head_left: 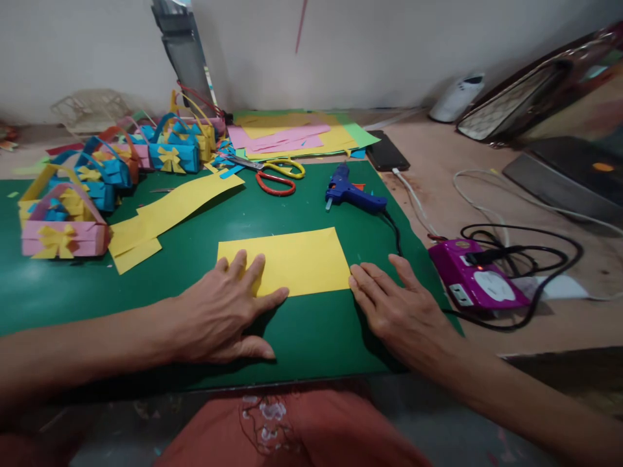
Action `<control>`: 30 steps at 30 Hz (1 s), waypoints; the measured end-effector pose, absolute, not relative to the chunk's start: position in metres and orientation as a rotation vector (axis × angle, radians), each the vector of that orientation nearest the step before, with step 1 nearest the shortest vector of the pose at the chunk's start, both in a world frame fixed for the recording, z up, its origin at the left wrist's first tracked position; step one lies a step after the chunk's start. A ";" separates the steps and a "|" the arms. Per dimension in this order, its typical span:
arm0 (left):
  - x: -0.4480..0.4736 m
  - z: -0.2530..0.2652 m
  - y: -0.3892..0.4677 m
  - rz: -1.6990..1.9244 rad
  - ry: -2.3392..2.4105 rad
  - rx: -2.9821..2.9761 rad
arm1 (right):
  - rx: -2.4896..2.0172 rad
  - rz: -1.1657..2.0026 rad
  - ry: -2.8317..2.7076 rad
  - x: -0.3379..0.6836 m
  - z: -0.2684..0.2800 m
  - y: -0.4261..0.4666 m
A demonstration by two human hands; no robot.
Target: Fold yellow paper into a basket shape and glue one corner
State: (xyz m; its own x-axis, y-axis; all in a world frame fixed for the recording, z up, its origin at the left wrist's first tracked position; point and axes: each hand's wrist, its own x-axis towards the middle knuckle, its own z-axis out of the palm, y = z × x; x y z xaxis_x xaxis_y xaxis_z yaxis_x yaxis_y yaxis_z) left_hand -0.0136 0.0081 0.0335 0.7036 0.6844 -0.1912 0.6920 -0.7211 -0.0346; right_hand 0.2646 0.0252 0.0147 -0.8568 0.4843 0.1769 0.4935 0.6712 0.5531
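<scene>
A yellow paper rectangle [302, 263] lies flat on the green mat [204, 207] in front of me. The spread fingers of my left hand [226, 308] rest on its lower left part, the thumb on the mat. At the paper's lower right corner, my right hand [389, 295] touches the edge with its fingertips. That hand's fingers are stretched out with the thumb apart. Behind the paper are a blue glue gun [357, 194] and scissors [275, 178] with one red and one yellow handle. Longer yellow paper strips [180, 207] lie to the left.
Several small paper baskets with bows [63, 237] stand at the left. Coloured sheets [302, 133] are stacked at the back, beside a black phone [387, 152]. On the right, a purple power strip [477, 275] sits among loose cables [545, 230], with a bag [520, 91] behind.
</scene>
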 end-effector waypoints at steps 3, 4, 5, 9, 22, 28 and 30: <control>-0.032 0.034 0.002 -0.315 1.194 2.887 | -0.842 -0.919 -2.857 0.264 0.015 0.026; -0.038 0.033 0.001 -0.315 1.197 2.891 | -0.842 -0.902 -2.857 0.264 0.015 0.026; -0.044 0.032 -0.001 -0.309 1.193 2.894 | -0.841 -0.889 -2.856 0.264 0.015 0.026; -0.068 0.023 -0.006 -0.229 1.154 2.932 | -0.820 -0.873 -2.838 0.266 0.013 0.027; -0.110 0.021 0.003 0.351 0.854 3.226 | -0.722 -0.763 -2.816 0.265 0.027 0.038; -0.041 0.033 0.023 0.331 0.714 3.087 | -0.518 -0.316 -2.929 0.239 0.032 0.051; -0.020 0.028 0.029 0.205 0.627 3.056 | -0.423 -0.234 -2.989 0.234 0.026 0.057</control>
State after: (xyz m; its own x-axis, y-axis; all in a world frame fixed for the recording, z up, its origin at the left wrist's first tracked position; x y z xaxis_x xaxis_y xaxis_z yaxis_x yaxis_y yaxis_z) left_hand -0.0203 0.0288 0.0276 0.9108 0.3934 0.1250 0.3913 -0.9193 0.0416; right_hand 0.2339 0.0571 0.0264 -0.9546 0.2660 0.1338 0.2835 0.9493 0.1360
